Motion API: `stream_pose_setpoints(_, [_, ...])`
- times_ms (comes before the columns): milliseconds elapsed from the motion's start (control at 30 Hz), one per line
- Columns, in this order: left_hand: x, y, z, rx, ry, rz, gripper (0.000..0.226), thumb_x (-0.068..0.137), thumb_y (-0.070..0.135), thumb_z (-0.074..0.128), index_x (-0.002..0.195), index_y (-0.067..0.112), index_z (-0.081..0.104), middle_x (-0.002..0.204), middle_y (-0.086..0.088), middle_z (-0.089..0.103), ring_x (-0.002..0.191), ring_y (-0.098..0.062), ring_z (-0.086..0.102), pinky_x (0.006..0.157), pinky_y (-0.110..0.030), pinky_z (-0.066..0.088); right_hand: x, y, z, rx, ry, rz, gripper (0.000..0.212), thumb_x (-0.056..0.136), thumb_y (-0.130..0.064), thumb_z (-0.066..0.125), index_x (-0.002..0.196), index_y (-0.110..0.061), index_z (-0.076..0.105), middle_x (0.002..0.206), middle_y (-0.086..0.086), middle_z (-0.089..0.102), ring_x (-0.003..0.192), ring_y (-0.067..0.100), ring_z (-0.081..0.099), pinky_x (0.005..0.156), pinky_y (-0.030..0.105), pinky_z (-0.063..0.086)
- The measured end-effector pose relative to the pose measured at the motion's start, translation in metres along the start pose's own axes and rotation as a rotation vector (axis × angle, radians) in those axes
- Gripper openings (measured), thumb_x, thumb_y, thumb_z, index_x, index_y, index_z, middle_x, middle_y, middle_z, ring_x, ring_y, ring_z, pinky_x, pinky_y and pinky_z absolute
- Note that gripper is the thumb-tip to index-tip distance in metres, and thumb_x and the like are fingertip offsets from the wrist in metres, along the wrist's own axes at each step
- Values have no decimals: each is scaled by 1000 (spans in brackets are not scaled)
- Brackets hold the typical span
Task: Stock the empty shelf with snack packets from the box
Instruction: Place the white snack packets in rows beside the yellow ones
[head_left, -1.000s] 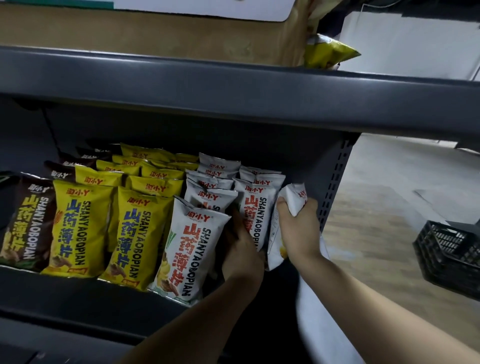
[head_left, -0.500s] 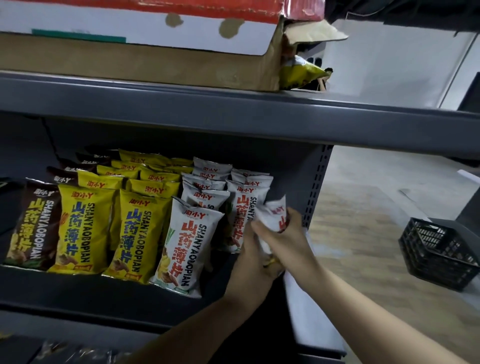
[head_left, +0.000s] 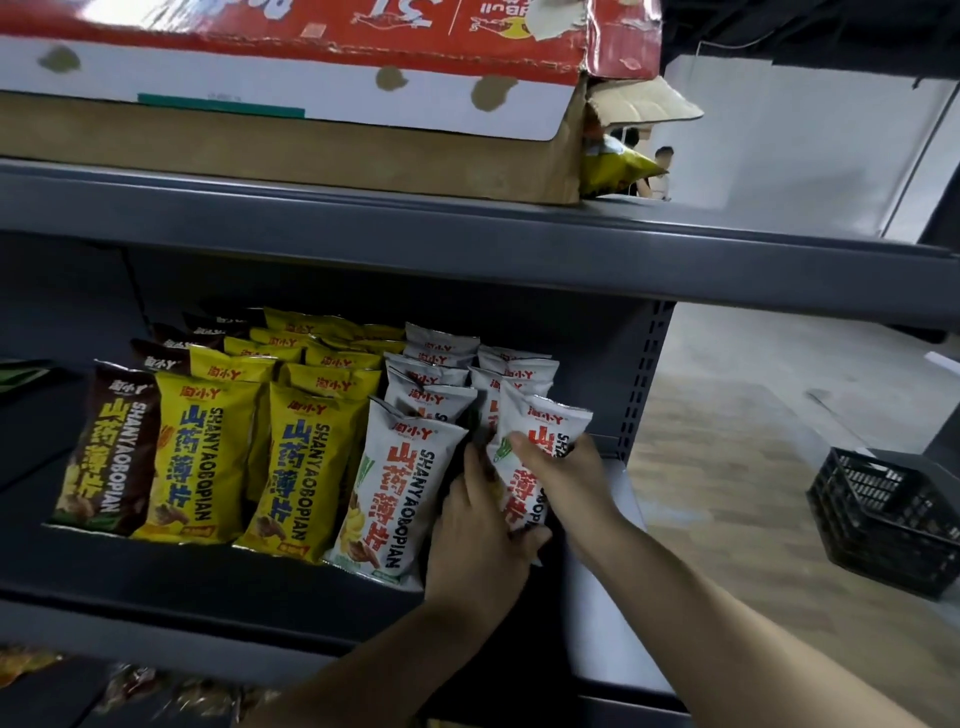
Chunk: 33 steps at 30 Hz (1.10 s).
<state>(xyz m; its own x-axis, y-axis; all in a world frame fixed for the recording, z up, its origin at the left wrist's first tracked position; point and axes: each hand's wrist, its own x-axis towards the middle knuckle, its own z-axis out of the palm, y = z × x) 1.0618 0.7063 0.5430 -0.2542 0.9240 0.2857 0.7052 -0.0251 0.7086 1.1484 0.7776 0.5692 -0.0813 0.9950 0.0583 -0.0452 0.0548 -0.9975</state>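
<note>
At the far left of the grey shelf (head_left: 197, 582) stands a row of brown packets (head_left: 106, 452), upright and leaning back a little. Next to them run two rows of yellow packets (head_left: 200, 457), front ones touching shoulder to shoulder. Then comes a row of white packets (head_left: 400, 493), its front one leaning slightly right at the shelf's front lip.

My left hand (head_left: 478, 540) sits just right of that front white packet, fingers reaching up into the dark gap and thumb curled under the lower end of the white packet I am placing (head_left: 540, 431). My right hand (head_left: 563, 467) grips the same packet from its right side, thumb pressed across its printed face and fingers wrapped behind it. So both hands hold this one packet; it stands tilted at the front of the right-hand white row, touching the packets behind it, close to the shelf's perforated upright (head_left: 644, 384).

Overhead, on the upper shelf (head_left: 675, 254), rests the cardboard box (head_left: 291, 124), red on top, with a yellow packet (head_left: 613, 169) poking out of its torn right end. Far right, on the floor, sits a black plastic crate (head_left: 888, 514), well apart from the shelving.
</note>
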Motion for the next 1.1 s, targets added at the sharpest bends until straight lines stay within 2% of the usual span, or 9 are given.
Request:
stream_pose_setpoints(67, [-2,2,5,176,-2,-24,119,74,57,66,146,16,-18,150,-3,17,141,-17,21,112,-30,24,2,2,8,30,-9,6,37,82,-29,73,112,-10,60,98,6,74,85,17,73,78,36,59])
stream_pose_setpoints(200, [9,-5,14,272,13,-57,110,81,47,62,146,10,-18,147,-6,22,137,-19,30,109,-28,30,8,2,13,22,-10,-42,26,89,-25,66,110,-12,61,101,4,73,88,14,72,77,29,58])
stream_pose_setpoints(333, [18,-7,18,175,-42,-126,104,81,35,65,146,11,-13,147,-9,24,138,-23,28,110,-31,27,25,6,14,-119,41,-70,30,83,-37,70,102,-15,63,97,3,73,88,17,71,85,42,57])
stream_pose_setpoints(533, [26,-12,21,51,-64,-153,104,76,26,70,146,15,-6,145,-8,30,137,-23,31,108,-28,29,41,10,18,-313,78,-96,40,89,-46,58,108,-11,59,93,2,71,83,14,68,76,34,56])
stream_pose_setpoints(700, [24,-20,27,57,65,-43,102,75,28,66,147,17,-6,148,-5,25,139,-20,27,110,-26,26,45,15,22,-353,199,-153,51,89,-49,54,110,-2,50,111,10,52,106,22,51,88,35,45])
stream_pose_setpoints(833, [28,-23,32,37,86,-43,98,77,31,65,147,19,-2,148,-2,28,139,-18,27,110,-24,25,48,18,29,-139,75,-136,32,96,-37,49,115,-11,53,108,6,66,95,13,65,83,28,53])
stream_pose_setpoints(900, [29,-26,32,69,122,-14,99,76,34,66,147,20,-2,148,-2,27,139,-17,27,110,-24,25,48,19,29,-141,28,-167,28,99,-38,44,114,-20,58,100,0,71,90,7,67,74,14,51])
stream_pose_setpoints(1000, [31,-29,35,60,102,-20,97,76,35,64,146,21,-2,148,-1,27,140,-17,25,111,-25,25,42,21,27,-72,-69,-155,28,98,-39,46,122,-27,55,106,-7,70,98,4,67,82,16,51])
stream_pose_setpoints(1100, [36,-31,38,43,55,-53,72,78,52,49,139,22,24,139,1,32,140,-16,25,110,-28,23,30,32,25,-81,-90,-217,32,93,-27,59,123,-32,47,109,-17,66,97,-8,63,78,7,48])
